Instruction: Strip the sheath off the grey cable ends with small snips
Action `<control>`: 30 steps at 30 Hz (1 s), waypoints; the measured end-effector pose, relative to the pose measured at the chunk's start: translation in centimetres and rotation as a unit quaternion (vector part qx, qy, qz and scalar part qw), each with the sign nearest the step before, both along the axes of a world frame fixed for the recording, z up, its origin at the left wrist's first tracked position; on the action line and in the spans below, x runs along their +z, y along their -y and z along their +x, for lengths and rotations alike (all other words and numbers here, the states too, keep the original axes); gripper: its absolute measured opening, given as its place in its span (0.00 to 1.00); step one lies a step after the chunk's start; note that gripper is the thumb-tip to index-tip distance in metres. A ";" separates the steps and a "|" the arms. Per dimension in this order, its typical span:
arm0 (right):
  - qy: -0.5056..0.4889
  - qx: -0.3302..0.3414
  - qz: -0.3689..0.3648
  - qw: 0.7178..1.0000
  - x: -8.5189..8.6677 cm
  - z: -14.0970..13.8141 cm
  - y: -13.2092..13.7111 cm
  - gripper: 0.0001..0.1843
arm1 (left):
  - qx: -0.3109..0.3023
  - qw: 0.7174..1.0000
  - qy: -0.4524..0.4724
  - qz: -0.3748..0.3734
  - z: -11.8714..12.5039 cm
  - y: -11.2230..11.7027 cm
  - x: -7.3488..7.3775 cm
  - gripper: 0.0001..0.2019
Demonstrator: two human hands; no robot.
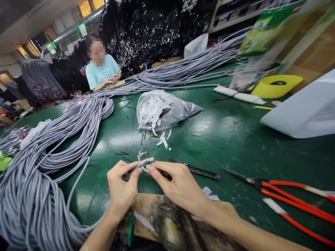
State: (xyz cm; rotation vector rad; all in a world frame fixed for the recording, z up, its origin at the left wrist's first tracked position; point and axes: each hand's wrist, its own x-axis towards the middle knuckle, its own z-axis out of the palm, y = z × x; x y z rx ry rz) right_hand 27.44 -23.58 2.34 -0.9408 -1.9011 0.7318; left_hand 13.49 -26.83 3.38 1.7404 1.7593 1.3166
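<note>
My left hand (122, 190) pinches a grey cable (136, 165) close to its end, the fingertips closed round the jacket. Frayed, thin strands stick up beyond the tips. My right hand (180, 184) meets it from the right, thumb and forefinger closed on a small white strip (144, 168) at the cable end. Something dark shows beneath the right fingers; I cannot make out what. Just beyond that hand lies a slim black metal tool (201, 170), partly hidden. Below both hands is a wooden board (142, 202) with a dark, worn object (167, 223) on it.
Grey cable coils (78, 139) fill the left and run along the back. A clear bag (180, 111) of white scraps sits mid-table. Orange-handled pliers (261, 184) lie right, near a yellow tape roll (277, 86). A person (102, 69) sits across the green table (235, 146).
</note>
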 end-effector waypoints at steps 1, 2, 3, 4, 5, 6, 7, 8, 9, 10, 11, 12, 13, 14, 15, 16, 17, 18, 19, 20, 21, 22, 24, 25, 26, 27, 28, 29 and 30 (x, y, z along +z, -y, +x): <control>-0.005 -0.003 0.000 1.000 -0.1 0.0 0.0 0.20 | -0.005 1.000 -0.011 0.002 0.1 0.0 -0.1 0.07; -0.011 -0.006 0.003 1.000 -0.2 0.0 0.0 0.19 | -0.009 1.000 -0.026 0.007 0.1 0.0 -0.1 0.08; -0.015 -0.009 0.012 1.000 -0.3 -0.1 0.0 0.19 | -0.013 0.999 -0.042 0.010 0.2 0.0 -0.2 0.08; -0.016 -0.013 0.027 0.999 -0.4 -0.1 0.0 0.18 | -0.016 0.998 -0.058 0.009 0.2 0.0 -0.3 0.08; -0.014 -0.015 0.047 0.999 -0.6 -0.2 0.1 0.17 | -0.020 0.997 -0.073 0.004 0.2 -0.1 -0.4 0.08; -0.010 -0.010 0.071 0.997 -0.7 -0.3 0.3 0.17 | -0.020 0.996 -0.086 -0.007 0.1 -0.2 -0.5 0.09; -0.004 0.001 0.100 0.995 -0.7 -0.3 0.5 0.16 | -0.018 0.995 -0.098 -0.024 0.1 -0.3 -0.7 0.09; 0.001 0.013 0.131 0.991 -0.8 -0.4 0.8 0.16 | -0.014 0.993 -0.110 -0.046 0.0 -0.4 -0.8 0.10; 0.003 0.023 0.162 0.987 -0.8 -0.4 1.2 0.16 | -0.010 0.990 -0.119 -0.068 -0.1 -0.5 -0.9 0.10; 0.001 0.024 0.188 0.982 -0.7 -0.3 1.5 0.15 | -0.007 0.989 -0.123 -0.086 -0.2 -0.6 -1.0 0.09; -0.003 0.013 0.204 0.979 -0.7 -0.1 1.7 0.14 | -0.007 0.988 -0.120 -0.098 -0.2 -0.7 -1.2 0.09; -0.008 -0.008 0.209 0.978 -0.7 0.1 1.7 0.12 | -0.010 0.989 -0.107 -0.104 -0.2 -0.8 -1.2 0.09; -0.014 -0.035 0.202 0.979 -0.7 0.3 1.6 0.11 | -0.015 0.991 -0.085 -0.102 -0.3 -0.8 -1.3 0.10; -0.015 -0.056 0.189 0.980 -0.7 0.5 1.4 0.10 | -0.020 0.994 -0.057 -0.095 -0.3 -0.9 -1.3 0.10; -0.013 -0.064 0.182 0.981 -0.8 0.7 1.1 0.09 | -0.021 0.996 -0.024 -0.087 -0.3 -0.9 -1.3 0.11; -0.009 -0.059 0.178 0.982 -0.8 0.7 0.8 0.09 | -0.020 0.996 0.019 -0.083 -0.2 -0.9 -1.3 0.11; -0.005 -0.045 0.178 0.983 -0.8 0.8 0.5 0.09 | -0.017 0.994 0.066 -0.083 -0.2 -0.8 -1.2 0.11; -0.001 -0.029 0.180 0.983 -0.8 0.7 0.4 0.10 | -0.015 0.990 0.113 -0.089 -0.1 -0.7 -1.1 0.11; 0.003 -0.016 0.179 0.984 -0.7 0.7 0.3 0.11 | -0.016 0.983 0.154 -0.098 -0.1 -0.6 -1.0 0.11; 0.008 -0.012 0.175 0.985 -0.7 0.6 0.2 0.12 | -0.020 0.976 0.185 -0.109 0.0 -0.5 -0.9 0.11; 0.014 -0.016 0.168 0.986 -0.6 0.5 0.3 0.13 | -0.028 0.971 0.207 -0.120 0.1 -0.5 -0.8 0.12; 0.020 -0.025 0.159 0.987 -0.5 0.5 0.3 0.14 | -0.038 0.967 0.219 -0.127 0.1 -0.5 -0.7 0.14; 0.029 -0.040 0.142 0.989 -0.4 0.4 0.2 0.15 | -0.058 0.961 0.234 -0.136 0.1 -0.6 -0.5 0.17; 0.031 -0.043 0.134 0.990 -0.4 0.4 0.2 0.16 | -0.065 0.958 0.241 -0.140 0.1 -0.7 -0.5 0.19; 0.032 -0.044 0.127 0.990 -0.4 0.4 0.1 0.16 | -0.071 0.956 0.247 -0.144 0.2 -0.7 -0.4 0.20; 0.033 -0.043 0.121 0.991 -0.5 0.4 0.1 0.17 | -0.075 0.953 0.254 -0.149 0.2 -0.7 -0.3 0.21; 0.033 -0.043 0.118 0.992 -0.5 0.4 0.1 0.17 | -0.080 0.950 0.261 -0.155 0.3 -0.7 -0.3 0.22; 0.033 -0.043 0.115 0.992 -0.5 0.4 0.0 0.17 | -0.085 0.947 0.267 -0.160 0.3 -0.7 -0.2 0.23; 0.034 -0.043 0.113 0.992 -0.6 0.4 0.0 0.17 | -0.089 0.944 0.271 -0.165 0.3 -0.7 -0.2 0.24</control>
